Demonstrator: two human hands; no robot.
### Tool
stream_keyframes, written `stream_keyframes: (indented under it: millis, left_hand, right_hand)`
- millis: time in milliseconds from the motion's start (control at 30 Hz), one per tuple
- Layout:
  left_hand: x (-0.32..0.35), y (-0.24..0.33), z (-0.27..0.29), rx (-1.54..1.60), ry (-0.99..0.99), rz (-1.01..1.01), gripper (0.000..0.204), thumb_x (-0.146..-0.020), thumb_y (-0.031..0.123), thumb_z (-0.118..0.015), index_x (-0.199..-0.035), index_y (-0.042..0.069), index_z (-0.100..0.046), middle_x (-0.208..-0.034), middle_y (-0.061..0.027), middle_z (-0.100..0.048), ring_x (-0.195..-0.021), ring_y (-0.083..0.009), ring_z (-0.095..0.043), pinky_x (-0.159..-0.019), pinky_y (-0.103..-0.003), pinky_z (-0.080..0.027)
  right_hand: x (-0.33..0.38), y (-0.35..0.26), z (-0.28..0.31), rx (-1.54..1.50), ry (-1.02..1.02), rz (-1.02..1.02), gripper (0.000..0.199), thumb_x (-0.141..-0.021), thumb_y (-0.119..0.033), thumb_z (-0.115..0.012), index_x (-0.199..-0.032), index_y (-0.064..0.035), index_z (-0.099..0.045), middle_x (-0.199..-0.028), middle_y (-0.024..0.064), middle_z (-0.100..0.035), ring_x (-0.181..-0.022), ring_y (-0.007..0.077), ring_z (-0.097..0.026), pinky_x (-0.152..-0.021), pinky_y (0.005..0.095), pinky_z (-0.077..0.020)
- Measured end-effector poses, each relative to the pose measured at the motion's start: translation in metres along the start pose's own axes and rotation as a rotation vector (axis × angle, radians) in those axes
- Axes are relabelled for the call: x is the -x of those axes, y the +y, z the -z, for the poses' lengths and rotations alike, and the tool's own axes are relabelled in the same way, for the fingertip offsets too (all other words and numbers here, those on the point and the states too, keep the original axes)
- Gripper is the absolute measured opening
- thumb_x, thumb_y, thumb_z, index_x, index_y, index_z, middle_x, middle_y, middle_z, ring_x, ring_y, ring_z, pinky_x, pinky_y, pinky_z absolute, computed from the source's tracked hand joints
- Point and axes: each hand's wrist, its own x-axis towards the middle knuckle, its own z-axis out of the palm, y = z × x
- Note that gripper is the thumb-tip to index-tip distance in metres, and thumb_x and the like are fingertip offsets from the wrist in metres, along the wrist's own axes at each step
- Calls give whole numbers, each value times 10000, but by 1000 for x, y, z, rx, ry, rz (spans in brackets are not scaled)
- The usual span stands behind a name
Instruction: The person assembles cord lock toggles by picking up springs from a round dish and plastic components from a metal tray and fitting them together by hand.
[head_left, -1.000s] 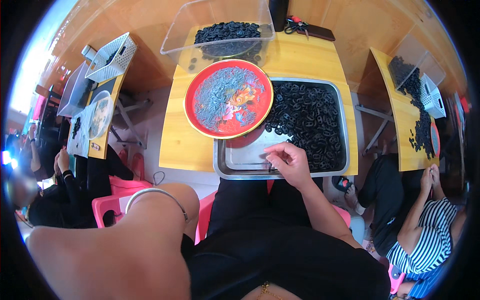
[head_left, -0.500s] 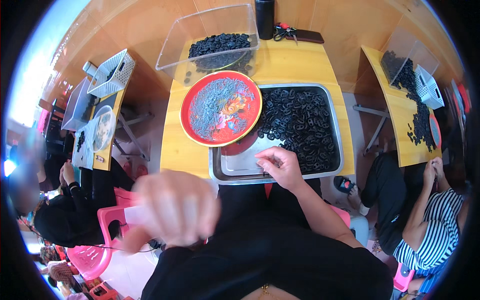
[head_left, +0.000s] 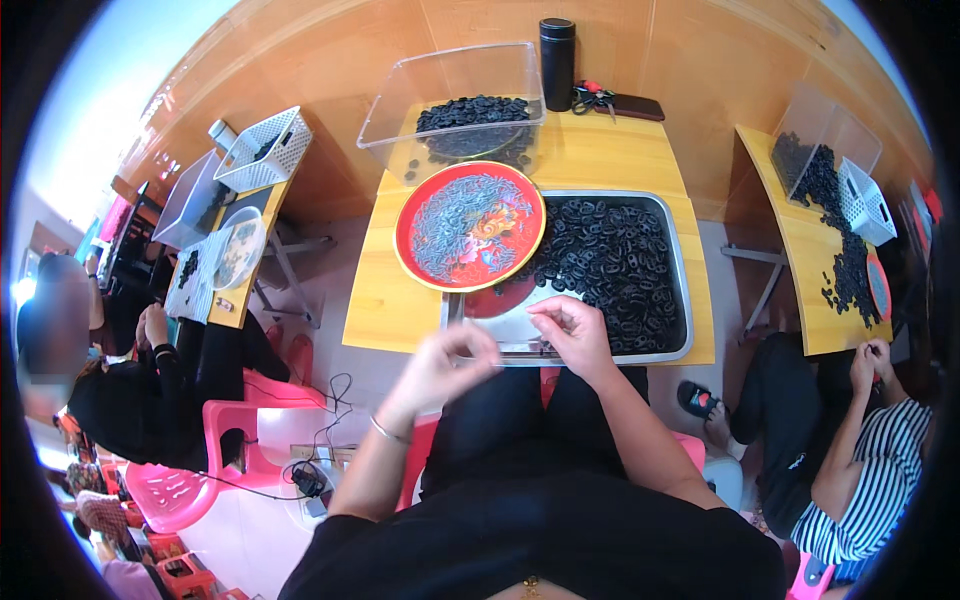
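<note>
Both grips looked pinched together, fingertips nearly meeting over the near edge of the shallow rectangular metal tray; I could not tell what small piece they held. My left hand had come in from low at my side since half a second before, joining my right hand. Small black rubber rings filled the tray's right half on the yellow wooden tabletop. The round red plate overlapped the tray's left corner, the clear plastic bin behind it.

Red plate overhangs tray (left side).
</note>
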Motion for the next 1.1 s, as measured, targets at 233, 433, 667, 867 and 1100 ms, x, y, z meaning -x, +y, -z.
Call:
stream_keyframes:
  millis: [233, 433, 667, 867, 1100]
  left_hand:
    - [-74, 8, 68, -934, 252, -246, 113, -721, 29, -623, -834, 24, -628, -796, -130, -595, -763, -266, -597, -685, -345, -485]
    - [-97, -15, 59, -1202, 202, -278, 93, -742, 128, -607, -783, 65, -661, -764, -105, -586, -775, -268, -593, -695, -363, -483]
    - [-108, -32, 53, -1387, 210, -289, 82, -731, 131, -589, -704, 76, -644, -730, -96, -576, -748, -251, -589, -667, -366, -484]
    - [-116, -42, 54, -1414, 210, -209, 82, -713, 124, -578, -694, 70, -637, -736, -95, -582, -759, -254, -588, -663, -359, -491]
    - [-121, -30, 57, -1245, 234, -283, 76, -650, 87, -607, -696, 28, -597, -734, -125, -586, -759, -287, -581, -661, -392, -486]
  right_hand:
    - [1, -22, 9, 295, -24, 188, 76, -758, -51, -659, -831, -30, -655, -753, 52, -625, -592, 88, -583, -534, 211, -462]
    - [16, -33, 23, 510, 2, 254, 85, -735, -40, -668, -819, -39, -656, -702, 53, -592, -538, 110, -556, -493, 230, -442]
    - [18, -35, 25, 499, 9, 273, 90, -733, -26, -666, -820, -44, -655, -699, 52, -588, -534, 113, -552, -486, 224, -435]
    - [18, -31, 27, 466, 22, 225, 92, -730, -20, -670, -816, -44, -652, -696, 50, -588, -529, 109, -547, -481, 224, -431]
    - [16, -28, 28, 466, 32, 246, 84, -727, -23, -674, -802, -38, -642, -689, 56, -582, -528, 124, -549, -476, 231, -425]
